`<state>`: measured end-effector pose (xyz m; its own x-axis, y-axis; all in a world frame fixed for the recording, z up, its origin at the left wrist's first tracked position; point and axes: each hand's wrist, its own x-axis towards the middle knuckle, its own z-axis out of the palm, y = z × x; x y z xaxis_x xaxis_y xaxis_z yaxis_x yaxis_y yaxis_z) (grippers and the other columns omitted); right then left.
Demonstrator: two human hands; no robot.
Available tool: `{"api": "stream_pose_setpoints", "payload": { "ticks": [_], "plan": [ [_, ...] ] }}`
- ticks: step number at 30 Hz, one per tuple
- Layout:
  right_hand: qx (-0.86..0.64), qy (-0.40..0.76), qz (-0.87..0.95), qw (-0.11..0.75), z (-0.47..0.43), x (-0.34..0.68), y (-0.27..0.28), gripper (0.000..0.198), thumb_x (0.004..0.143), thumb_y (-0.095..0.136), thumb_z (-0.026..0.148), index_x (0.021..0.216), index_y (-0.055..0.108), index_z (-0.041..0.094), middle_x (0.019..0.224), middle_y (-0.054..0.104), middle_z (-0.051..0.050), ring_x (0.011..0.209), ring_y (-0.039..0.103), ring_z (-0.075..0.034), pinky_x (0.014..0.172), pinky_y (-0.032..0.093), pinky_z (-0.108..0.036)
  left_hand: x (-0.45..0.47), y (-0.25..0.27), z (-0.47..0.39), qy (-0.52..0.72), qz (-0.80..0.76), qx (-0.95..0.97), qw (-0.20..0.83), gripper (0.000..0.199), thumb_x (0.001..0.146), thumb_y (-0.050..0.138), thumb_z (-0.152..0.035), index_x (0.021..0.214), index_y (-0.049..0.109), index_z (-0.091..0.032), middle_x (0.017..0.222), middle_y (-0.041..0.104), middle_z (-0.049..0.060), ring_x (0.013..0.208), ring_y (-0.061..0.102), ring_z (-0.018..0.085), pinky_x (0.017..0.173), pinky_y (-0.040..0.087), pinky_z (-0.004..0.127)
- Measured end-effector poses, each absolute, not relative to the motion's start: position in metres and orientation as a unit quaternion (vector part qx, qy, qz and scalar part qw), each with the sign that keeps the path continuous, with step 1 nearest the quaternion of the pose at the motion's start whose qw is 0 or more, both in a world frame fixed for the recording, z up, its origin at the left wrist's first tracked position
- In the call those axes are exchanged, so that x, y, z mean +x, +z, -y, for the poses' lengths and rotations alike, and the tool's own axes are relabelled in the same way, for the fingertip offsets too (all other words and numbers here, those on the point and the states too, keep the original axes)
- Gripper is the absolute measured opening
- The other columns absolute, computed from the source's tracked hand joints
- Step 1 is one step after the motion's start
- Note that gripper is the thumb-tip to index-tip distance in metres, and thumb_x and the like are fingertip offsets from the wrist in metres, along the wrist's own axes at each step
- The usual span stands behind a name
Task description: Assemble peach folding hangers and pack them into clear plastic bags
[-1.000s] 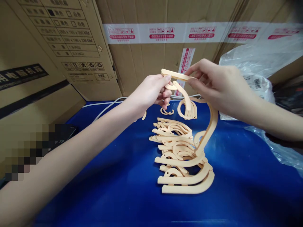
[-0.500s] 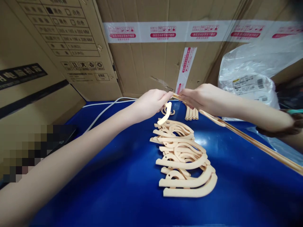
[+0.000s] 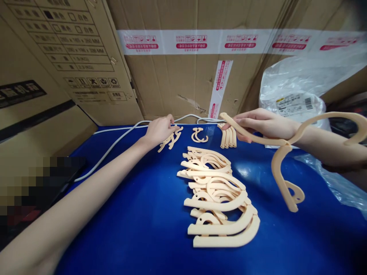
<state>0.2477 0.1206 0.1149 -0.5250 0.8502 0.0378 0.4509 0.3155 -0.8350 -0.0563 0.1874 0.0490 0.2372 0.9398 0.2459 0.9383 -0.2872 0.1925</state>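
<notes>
My right hand (image 3: 259,123) grips one arm of a beige plastic folding hanger (image 3: 277,164). Its hook curves over my wrist, and its other arm hangs down below the joint. At the back left, my left hand (image 3: 159,131) has its fingers closed at a small heap of curved hanger arms (image 3: 175,139); the fingertips partly hide the contact. Between the hands lie a few loose hanger hooks (image 3: 198,135). A row of several hanger arms (image 3: 228,136) sits beside my right fingers. Folded hangers (image 3: 220,202) are piled in a column nearer to me.
Everything rests on a blue tabletop (image 3: 137,225). Cardboard boxes (image 3: 169,84) wall off the back and left. A white cable (image 3: 110,156) runs along the back left, near a dark object (image 3: 61,175). Clear plastic bags (image 3: 292,84) lie at the right.
My hands have moved apart: the left went left to the heap of hanger arms. The right has turned the hanger, so its hook and hanging arm now show.
</notes>
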Motion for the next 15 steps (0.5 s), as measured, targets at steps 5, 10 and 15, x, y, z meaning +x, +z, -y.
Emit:
{"api": "stream_pose_setpoints", "payload": {
  "ticks": [5,10,15],
  "plan": [
    [-0.431,0.409,0.761,0.259,-0.111,0.257,0.115,0.032,0.091,0.05,0.042,0.092,0.069,0.016,0.053,0.06,-0.001,0.051,0.052,-0.012,0.046,0.036,-0.025,-0.064,0.04,-0.145,0.189,-0.596,0.781,0.008,0.046,0.094,0.051,-0.045,0.128,0.05,-0.014,0.13,0.054,0.014,0.126,0.047,0.029,0.105,0.038,0.04],
    [-0.463,0.436,0.7,0.326,-0.108,0.254,0.115,0.029,0.089,0.05,0.036,0.093,0.07,0.016,0.053,0.058,-0.001,0.047,0.045,-0.01,0.041,0.03,-0.022,-0.061,0.032,-0.114,0.162,-0.633,0.756,0.025,0.054,0.088,0.062,-0.048,0.128,0.049,-0.013,0.126,0.055,0.014,0.116,0.051,0.033,0.099,0.044,0.045],
    [-0.485,0.446,0.663,0.357,-0.106,0.247,0.117,0.028,0.091,0.048,0.03,0.098,0.071,0.015,0.055,0.059,-0.002,0.046,0.044,-0.008,0.039,0.03,-0.019,-0.059,0.028,-0.11,0.193,-0.63,0.752,0.024,0.024,0.091,0.058,-0.03,0.111,0.056,-0.016,0.109,0.062,0.009,0.099,0.058,0.027,0.088,0.048,0.04]
  ]
}}
